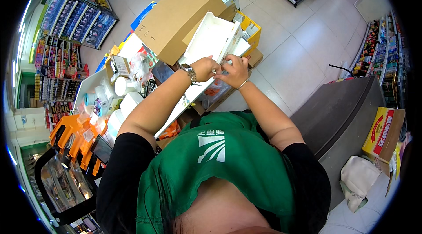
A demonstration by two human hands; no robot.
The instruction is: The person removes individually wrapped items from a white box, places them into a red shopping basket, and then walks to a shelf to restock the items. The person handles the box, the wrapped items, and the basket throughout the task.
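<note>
A shallow white tray (212, 36) tilts over the crowded counter, its inside facing up and its near end by my fingers. My left hand (205, 68), with a watch on the wrist, comes in from the left with its fingers bent. Facing it, my right hand (235, 71) has curled fingers at the tray's near corner. The fingertips of both hands meet just below that corner. Whether they pinch something small there is hidden by the fingers. Behind the tray rests a large brown cardboard box (181, 19) with handwriting on its side.
Left on the counter (179, 110) are a crumpled plastic bag (138, 66), green-handled scissors (151, 58), a white roll (123, 85) and an orange rack (71, 128). A yellow crate (252, 31) stands beyond the tray. At right is a dark grey cabinet (333, 112); stocked shelves (79, 19) line the shop.
</note>
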